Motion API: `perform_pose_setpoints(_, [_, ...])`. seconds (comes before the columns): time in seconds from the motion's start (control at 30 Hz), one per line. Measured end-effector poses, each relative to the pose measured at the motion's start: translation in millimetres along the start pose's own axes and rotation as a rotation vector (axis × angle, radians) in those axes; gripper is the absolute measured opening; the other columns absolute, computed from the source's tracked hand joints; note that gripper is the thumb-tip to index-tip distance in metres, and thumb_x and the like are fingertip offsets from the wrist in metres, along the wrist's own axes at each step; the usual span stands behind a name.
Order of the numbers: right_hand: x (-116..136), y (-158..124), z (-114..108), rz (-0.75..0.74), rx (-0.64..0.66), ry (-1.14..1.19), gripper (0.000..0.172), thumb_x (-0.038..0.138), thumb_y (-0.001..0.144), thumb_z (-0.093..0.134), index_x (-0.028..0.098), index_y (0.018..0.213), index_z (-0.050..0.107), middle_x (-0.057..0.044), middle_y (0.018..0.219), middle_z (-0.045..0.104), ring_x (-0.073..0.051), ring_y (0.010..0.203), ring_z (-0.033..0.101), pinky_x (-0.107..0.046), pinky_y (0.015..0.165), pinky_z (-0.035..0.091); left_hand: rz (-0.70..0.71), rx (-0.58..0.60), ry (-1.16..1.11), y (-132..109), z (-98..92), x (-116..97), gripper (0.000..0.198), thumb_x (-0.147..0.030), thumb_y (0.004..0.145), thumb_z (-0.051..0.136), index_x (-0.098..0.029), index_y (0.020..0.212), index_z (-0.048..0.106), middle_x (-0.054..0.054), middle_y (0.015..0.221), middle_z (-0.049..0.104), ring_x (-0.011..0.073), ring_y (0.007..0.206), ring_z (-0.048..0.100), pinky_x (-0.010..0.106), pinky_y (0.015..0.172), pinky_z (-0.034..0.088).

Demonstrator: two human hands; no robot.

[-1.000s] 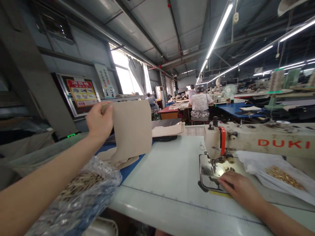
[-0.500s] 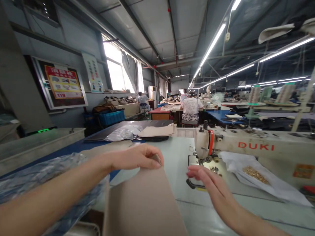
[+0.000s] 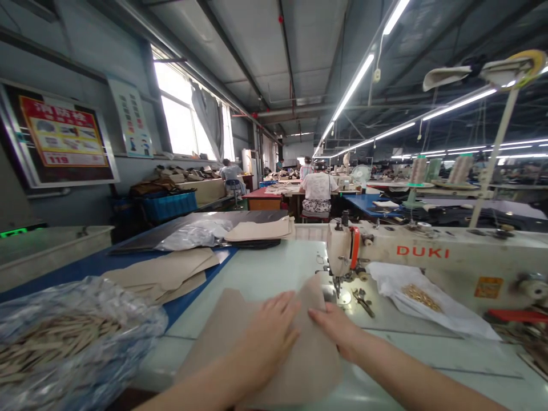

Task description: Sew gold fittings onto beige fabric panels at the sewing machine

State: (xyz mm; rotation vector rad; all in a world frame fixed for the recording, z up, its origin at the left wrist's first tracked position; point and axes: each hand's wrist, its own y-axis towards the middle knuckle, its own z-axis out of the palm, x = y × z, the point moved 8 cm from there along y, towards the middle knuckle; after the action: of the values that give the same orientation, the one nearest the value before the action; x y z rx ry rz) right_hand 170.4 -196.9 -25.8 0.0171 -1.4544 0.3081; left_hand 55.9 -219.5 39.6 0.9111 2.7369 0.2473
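Note:
A beige fabric piece (image 3: 218,325) lies on the pale green table (image 3: 274,262) in front of the DUKI sewing machine (image 3: 428,254). My left hand (image 3: 269,337) rests flat on the fabric, fingers stretched out. My right hand (image 3: 336,328) presses the fabric's right edge with its fingers together and extended, just short of the machine's needle area (image 3: 340,285). The far corner of the fabric curls up toward the needle.
A stack of beige pieces (image 3: 165,274) lies on a blue board at left. A clear bag of small parts (image 3: 64,342) sits near left. A white bag of brass pieces (image 3: 422,297) lies under the machine arm. Other workers sit at tables far back.
The fabric piece came down from my raised left hand onto the table by the machine. My left hand let go of its pinch and lies flat; my right hand moved onto the fabric.

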Motion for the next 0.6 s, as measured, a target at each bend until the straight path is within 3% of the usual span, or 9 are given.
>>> perform_pose_setpoints(0.1, [-1, 6, -20, -0.081, -0.101, -0.225, 0.030, 0.034, 0.076, 0.055, 0.016, 0.100, 0.061, -0.007, 0.087, 0.070, -0.025, 0.082, 0.065, -0.038, 0.074, 0.051, -0.024, 0.113, 0.000, -19, 43.7, 10, 0.047, -0.039, 0.089, 0.040, -0.024, 0.134, 0.042, 0.010, 0.143, 0.039, 0.0270, 0.130, 0.036, 0.047, 0.105, 0.031])
perform_pose_setpoints(0.17, [13, 3, -31, -0.228, -0.206, -0.451, 0.036, 0.025, 0.076, 0.052, 0.017, 0.110, 0.058, -0.009, 0.105, 0.067, -0.025, 0.098, 0.061, -0.040, 0.086, 0.047, -0.044, 0.101, 0.001, -22, 55.4, 16, 0.048, -0.042, 0.091, 0.035, -0.025, 0.135, 0.040, 0.010, 0.143, 0.039, 0.0269, 0.131, 0.035, 0.048, 0.106, 0.030])
perform_pose_setpoints(0.27, [37, -10, -32, -0.475, -0.335, -0.779, 0.052, 0.016, 0.076, 0.047, 0.015, 0.128, 0.046, -0.011, 0.134, 0.048, -0.023, 0.123, 0.044, -0.042, 0.104, 0.033, -0.073, 0.076, 0.009, -17, 58.7, 19, 0.048, -0.042, 0.091, 0.035, -0.026, 0.136, 0.040, 0.011, 0.143, 0.039, 0.0278, 0.131, 0.035, 0.049, 0.106, 0.028])
perform_pose_setpoints(0.33, [42, -17, -19, -0.560, -0.276, -1.000, 0.052, 0.015, 0.078, 0.046, 0.013, 0.131, 0.046, -0.011, 0.142, 0.039, -0.023, 0.130, 0.034, -0.042, 0.109, 0.026, -0.079, 0.080, 0.006, -11, 57.6, 15, 0.047, -0.041, 0.091, 0.035, -0.025, 0.135, 0.041, 0.011, 0.143, 0.039, 0.0281, 0.131, 0.034, 0.050, 0.106, 0.028])
perform_pose_setpoints(0.43, [28, -17, 1, -0.505, -0.044, -1.241, 0.046, 0.020, 0.083, 0.046, 0.013, 0.128, 0.052, -0.012, 0.140, 0.041, -0.025, 0.131, 0.034, -0.044, 0.110, 0.025, -0.065, 0.092, -0.005, -3, 54.4, 4, 0.047, -0.040, 0.091, 0.035, -0.022, 0.134, 0.042, 0.012, 0.142, 0.039, 0.0277, 0.131, 0.034, 0.049, 0.106, 0.029])
perform_pose_setpoints(0.5, [16, -15, 6, -0.440, 0.044, -1.307, 0.048, 0.027, 0.087, 0.044, 0.011, 0.132, 0.047, -0.013, 0.141, 0.039, -0.026, 0.131, 0.034, -0.044, 0.109, 0.025, -0.059, 0.088, -0.006, -2, 50.9, -2, 0.046, -0.037, 0.091, 0.037, -0.020, 0.132, 0.044, 0.013, 0.140, 0.043, 0.0270, 0.130, 0.037, 0.048, 0.105, 0.031])
perform_pose_setpoints(0.6, [7, -11, 5, -0.417, 0.076, -1.344, 0.056, 0.038, 0.090, 0.037, 0.009, 0.138, 0.038, -0.011, 0.145, 0.031, -0.025, 0.134, 0.029, -0.043, 0.111, 0.023, -0.026, 0.058, -0.009, -12, 39.7, -3, 0.039, -0.028, 0.087, 0.045, -0.020, 0.125, 0.051, 0.010, 0.135, 0.049, 0.0233, 0.125, 0.044, 0.043, 0.105, 0.034])
